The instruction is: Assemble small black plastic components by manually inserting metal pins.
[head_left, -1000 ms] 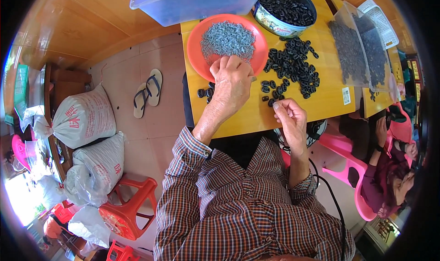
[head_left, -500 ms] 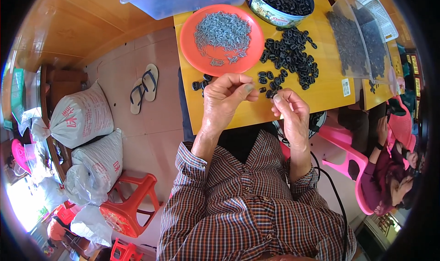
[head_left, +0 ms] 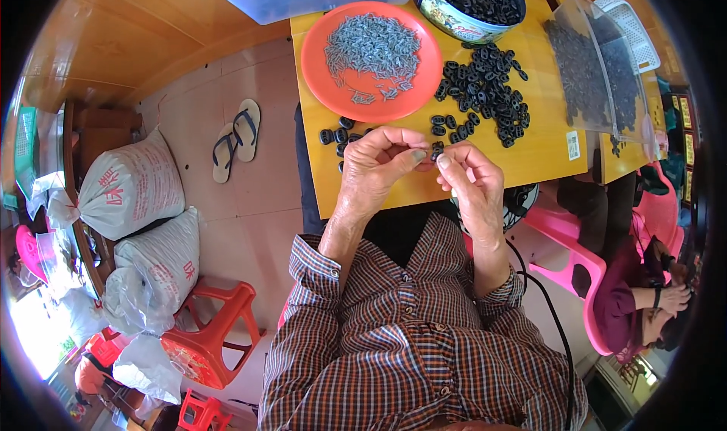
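Here, a small black oval piece (head_left: 433, 153) sits pinched between the fingertips of both hands, just above the near edge of the yellow table (head_left: 545, 154). It is dark, glossy and bead-like, matching the loose black pieces (head_left: 485, 90) heaped just beyond the grip and the short row of black pieces (head_left: 338, 134) lying to its left. Most of the held piece is covered by the fingers, so its shape and any hole in it cannot be made out, and whether a second part is pressed against it is impossible to tell.

The left hand (head_left: 376, 166) is curled, thumb and forefinger pressed together on the piece, wrist bent up from a checked sleeve (head_left: 318, 268). The right hand (head_left: 471, 182) meets it from the other side, thumb and forefinger also closed on the piece, the other fingers folded loosely.

Beyond the grip stands an orange plate (head_left: 322, 67) of thin grey slivers, and farther still a round tin (head_left: 454, 23) of black pieces, partly cut off at the picture's top.
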A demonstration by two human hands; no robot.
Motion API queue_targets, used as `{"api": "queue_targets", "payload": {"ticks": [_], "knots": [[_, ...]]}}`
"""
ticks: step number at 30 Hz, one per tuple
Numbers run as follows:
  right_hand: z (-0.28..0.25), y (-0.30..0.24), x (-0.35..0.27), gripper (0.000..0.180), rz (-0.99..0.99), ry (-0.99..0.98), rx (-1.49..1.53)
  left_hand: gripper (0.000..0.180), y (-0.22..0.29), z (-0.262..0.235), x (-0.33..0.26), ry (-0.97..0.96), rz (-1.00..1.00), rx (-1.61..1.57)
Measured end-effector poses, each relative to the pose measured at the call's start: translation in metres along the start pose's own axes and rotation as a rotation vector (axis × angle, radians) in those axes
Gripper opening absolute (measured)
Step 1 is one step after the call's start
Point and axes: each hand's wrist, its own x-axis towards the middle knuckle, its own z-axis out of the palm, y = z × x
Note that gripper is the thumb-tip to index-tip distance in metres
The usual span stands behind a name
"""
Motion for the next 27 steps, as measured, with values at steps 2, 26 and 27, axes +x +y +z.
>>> {"api": "queue_targets", "payload": {"ticks": [2, 26, 27], "knots": [[0.0010, -0.0009, 0.0000, 0.014, -0.005, 0.003, -0.004, 0.015, -0.0001, -0.0008, -0.0002, 0.006, -0.008, 0.018], [0.0021, 0.0023, -0.0023, 0.010, -0.054, 0.011, -0.036, 0.016, 0.0006, -0.0019, -0.0038, 0.000, 0.004, 0.131], [0.0024, 0.0019, -0.0025, 0.009, -0.047, 0.016, -0.043, 0.016, 0.0010, -0.0022, -0.0042, 0.001, 0.004, 0.131]]}}
